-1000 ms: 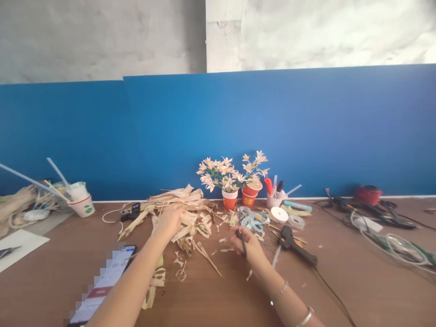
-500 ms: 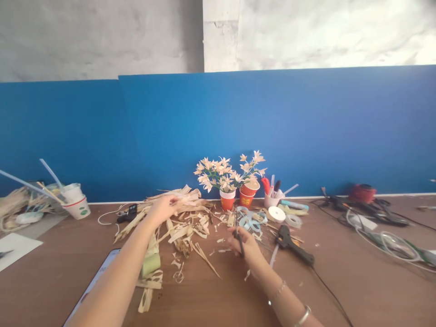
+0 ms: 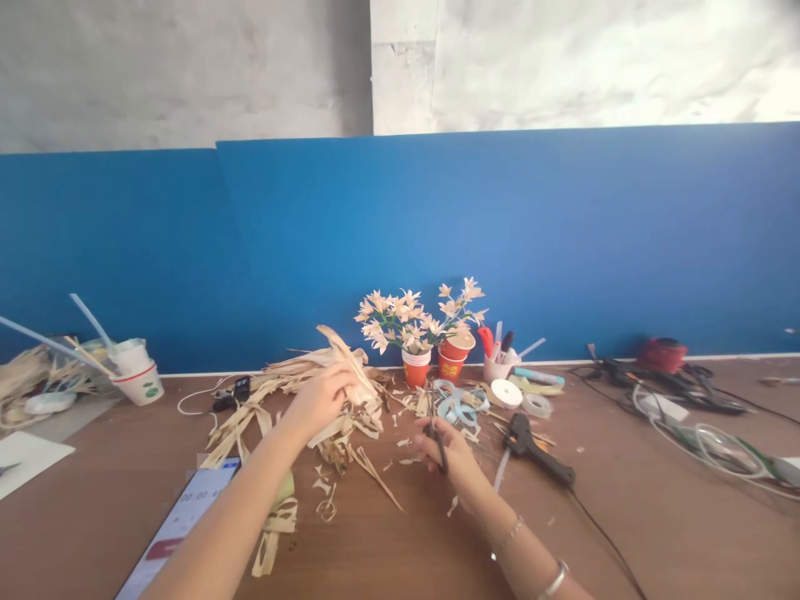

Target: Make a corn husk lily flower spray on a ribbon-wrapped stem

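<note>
Lifted since before, a dry husk pokes up on the far side of the left hand, whose fingers pinch it, while the right hand curls around dark scissors.

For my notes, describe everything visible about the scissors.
The scissors have dark handles and slim blades that look like metal. The right hand holds them by the handles, its fingers hiding part of them. The blades point away from the person, toward the red cups at the back of the brown table. Whether the blades are slightly parted is too small to tell.
</note>
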`<state>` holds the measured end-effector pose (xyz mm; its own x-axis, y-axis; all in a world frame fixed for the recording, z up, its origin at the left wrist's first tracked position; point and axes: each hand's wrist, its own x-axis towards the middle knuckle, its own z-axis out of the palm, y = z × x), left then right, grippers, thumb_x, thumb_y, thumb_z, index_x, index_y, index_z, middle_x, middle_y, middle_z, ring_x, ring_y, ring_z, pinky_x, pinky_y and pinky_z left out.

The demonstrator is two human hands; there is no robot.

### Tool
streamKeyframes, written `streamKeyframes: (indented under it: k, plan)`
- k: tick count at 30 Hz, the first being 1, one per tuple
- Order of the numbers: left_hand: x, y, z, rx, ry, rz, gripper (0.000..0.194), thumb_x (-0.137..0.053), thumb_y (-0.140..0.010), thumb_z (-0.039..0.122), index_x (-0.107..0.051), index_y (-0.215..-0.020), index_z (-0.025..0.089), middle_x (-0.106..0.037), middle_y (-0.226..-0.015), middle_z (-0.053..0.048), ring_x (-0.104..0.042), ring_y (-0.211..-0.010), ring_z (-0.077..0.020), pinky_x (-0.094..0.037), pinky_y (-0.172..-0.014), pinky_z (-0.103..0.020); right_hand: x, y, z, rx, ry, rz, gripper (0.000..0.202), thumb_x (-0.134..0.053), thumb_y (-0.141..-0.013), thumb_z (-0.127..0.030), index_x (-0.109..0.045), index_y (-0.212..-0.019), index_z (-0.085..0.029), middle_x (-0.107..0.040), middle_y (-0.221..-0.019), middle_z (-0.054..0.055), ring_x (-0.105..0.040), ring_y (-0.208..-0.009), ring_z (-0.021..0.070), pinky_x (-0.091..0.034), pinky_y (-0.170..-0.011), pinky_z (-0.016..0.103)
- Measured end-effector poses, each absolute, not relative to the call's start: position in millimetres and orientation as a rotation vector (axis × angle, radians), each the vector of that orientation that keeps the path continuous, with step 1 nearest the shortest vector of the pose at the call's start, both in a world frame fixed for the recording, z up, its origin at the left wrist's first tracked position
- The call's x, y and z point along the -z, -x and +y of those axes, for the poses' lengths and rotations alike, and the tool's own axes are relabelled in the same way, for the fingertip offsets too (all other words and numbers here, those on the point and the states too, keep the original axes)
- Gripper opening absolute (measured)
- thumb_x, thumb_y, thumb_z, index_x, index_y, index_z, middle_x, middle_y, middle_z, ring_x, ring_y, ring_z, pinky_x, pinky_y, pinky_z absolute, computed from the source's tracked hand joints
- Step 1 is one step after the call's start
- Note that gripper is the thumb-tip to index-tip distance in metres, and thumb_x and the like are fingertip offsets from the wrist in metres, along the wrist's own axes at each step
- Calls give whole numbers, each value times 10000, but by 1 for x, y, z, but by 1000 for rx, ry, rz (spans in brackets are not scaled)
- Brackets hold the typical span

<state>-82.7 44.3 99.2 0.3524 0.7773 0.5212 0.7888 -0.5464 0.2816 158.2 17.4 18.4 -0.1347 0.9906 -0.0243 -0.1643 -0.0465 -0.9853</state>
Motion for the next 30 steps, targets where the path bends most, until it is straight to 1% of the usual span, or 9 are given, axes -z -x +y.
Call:
streamKeyframes:
  k: [4,6,8,12,16,21,24,27,30]
  plan:
    - [-75,51,27,948,2764,-1100,470,-379,-747,-14,-678,-1007,239,-608,-1187,-72,-586,-1055,-196,-477,-892,-330,-18,-158,16,-1400,917,-1167,436,-731,-633,-446,-575,-945,-186,-594,-691,-3,-551,-586,133,-407,-486,221]
    - [-67,39,21,924,2804,-1037,486,-375,-761,-12,-659,-1061,244,-594,-1223,-82,-591,-1068,-200,-489,-884,-325,-16,-157,17,-1394,898,-1162,446,-770,-590,-397,-573,-934,-192,-582,-691,-20,-535,-570,120,-407,-495,219]
    - [-61,31,18,953,2808,-1003,486,-379,-773,-4,-649,-1089,248,-588,-1242,-89,-597,-1069,-202,-496,-884,-328,-13,-155,19,-1368,939,-1147,441,-798,-537,-348,-562,-877,-194,-547,-627,-49,-474,-484,92,-369,-450,211]
    - [-54,32,19,983,2783,-972,457,-389,-791,17,-656,-1081,249,-600,-1241,-91,-618,-1042,-195,-513,-872,-327,-9,-156,23,-1275,1021,-1144,366,-757,-575,-346,-537,-824,-194,-460,-491,-85,-356,-372,68,-271,-379,206]
    - [-50,45,21,1046,2742,-964,442,-392,-794,28,-666,-1063,247,-614,-1222,-94,-629,-1023,-192,-522,-865,-324,-12,-162,26,-1190,980,-1167,335,-746,-588,-336,-552,-820,-191,-485,-540,-63,-390,-428,81,-294,-419,213]
    - [-42,68,25,1103,2641,-967,409,-393,-801,40,-684,-1010,236,-636,-1184,-95,-604,-1074,-197,-500,-920,-335,-17,-173,30,-1076,999,-1147,354,-762,-569,-305,-573,-847,-193,-506,-571,-49,-392,-452,88,-285,-426,214]
    - [-37,86,31,1055,2551,-1037,415,-376,-782,39,-694,-979,219,-654,-1147,-96,-603,-1076,-205,-486,-938,-343,-18,-176,31,-1058,980,-1149,353,-754,-576,-290,-568,-860,-191,-522,-587,-40,-420,-478,98,-305,-441,217]
    - [-34,107,38,990,2388,-1346,405,-365,-774,56,-707,-932,204,-662,-1130,-93,-619,-1047,-209,-483,-939,-332,-17,-176,31,-1055,975,-1140,337,-734,-587,-285,-562,-861,-194,-529,-601,-37,-417,-474,95,-309,-444,218]
    - [-33,124,43,914,2262,-1632,414,-373,-735,56,-715,-901,219,-661,-1146,-64,-634,-1018,-211,-497,-917,-330,-18,-174,31,-1054,978,-1139,320,-718,-589,-278,-562,-856,-196,-528,-608,-36,-411,-477,96,-307,-447,219]
